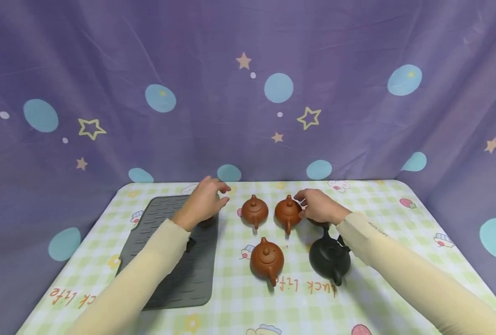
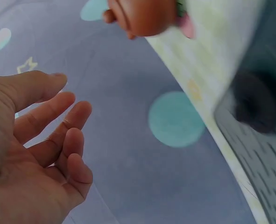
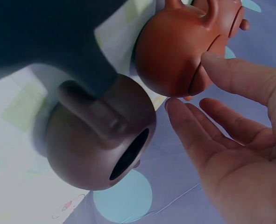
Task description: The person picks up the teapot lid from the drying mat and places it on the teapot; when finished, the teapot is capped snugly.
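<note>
My left hand [image 1: 202,202] is raised over the far right part of the grey mat [image 1: 197,279], fingers loosely bent and holding nothing. Below it, partly hidden, a dark round object [image 2: 257,100] sits on the mat, blurred in the left wrist view. At the right side of an orange-brown teapot [image 1: 288,213], my right hand [image 3: 236,126] has its thumb and fingers spread, fingertips right by the lid edge. Under this hand stands a dark brown teapot [image 3: 100,135] with a dark oval opening. A black teapot [image 1: 329,256] stands nearer, beside the right sleeve.
Two more orange-brown teapots stand between the hands, one farther back [image 1: 254,211] and one nearer [image 1: 267,259]. A checked tablecloth [image 1: 235,288] covers the table. Behind it hangs a purple curtain [image 1: 214,130] with stars and blue spots.
</note>
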`<state>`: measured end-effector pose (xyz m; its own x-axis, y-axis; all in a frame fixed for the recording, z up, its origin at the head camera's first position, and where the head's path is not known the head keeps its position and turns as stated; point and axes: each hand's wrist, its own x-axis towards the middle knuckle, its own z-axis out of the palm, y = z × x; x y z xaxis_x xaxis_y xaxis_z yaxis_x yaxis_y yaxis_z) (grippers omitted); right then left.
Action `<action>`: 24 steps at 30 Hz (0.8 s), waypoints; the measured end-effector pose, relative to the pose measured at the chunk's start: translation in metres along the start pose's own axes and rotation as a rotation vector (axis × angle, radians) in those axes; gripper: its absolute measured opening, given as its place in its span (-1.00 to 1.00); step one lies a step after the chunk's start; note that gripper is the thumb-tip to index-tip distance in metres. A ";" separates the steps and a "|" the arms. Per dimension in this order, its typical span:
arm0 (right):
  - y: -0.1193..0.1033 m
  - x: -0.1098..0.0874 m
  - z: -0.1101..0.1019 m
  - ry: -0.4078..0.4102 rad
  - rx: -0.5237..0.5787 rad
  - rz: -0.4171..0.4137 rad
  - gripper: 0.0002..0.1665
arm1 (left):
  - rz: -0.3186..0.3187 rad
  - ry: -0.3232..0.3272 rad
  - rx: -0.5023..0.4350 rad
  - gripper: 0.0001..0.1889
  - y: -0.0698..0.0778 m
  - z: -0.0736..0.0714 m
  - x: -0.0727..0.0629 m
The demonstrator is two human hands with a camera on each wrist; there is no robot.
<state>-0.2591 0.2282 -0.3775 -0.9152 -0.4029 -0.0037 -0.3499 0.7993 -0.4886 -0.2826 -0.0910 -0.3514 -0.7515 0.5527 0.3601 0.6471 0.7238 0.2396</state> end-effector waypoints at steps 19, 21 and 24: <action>-0.005 -0.001 0.004 0.025 -0.004 -0.040 -0.46 | -0.206 -0.185 0.022 -0.72 -0.059 0.021 -0.062; -0.004 -0.001 0.005 0.022 -0.002 -0.034 -0.46 | -0.209 -0.174 0.026 -0.74 -0.061 0.025 -0.063; -0.003 -0.001 0.005 0.021 0.000 -0.041 -0.46 | -0.207 -0.148 0.031 -0.79 -0.063 0.030 -0.062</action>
<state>-0.2562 0.2241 -0.3803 -0.9043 -0.4255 0.0348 -0.3870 0.7825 -0.4878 -0.2807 -0.1585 -0.4163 -0.8795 0.4445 0.1700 0.4752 0.8388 0.2657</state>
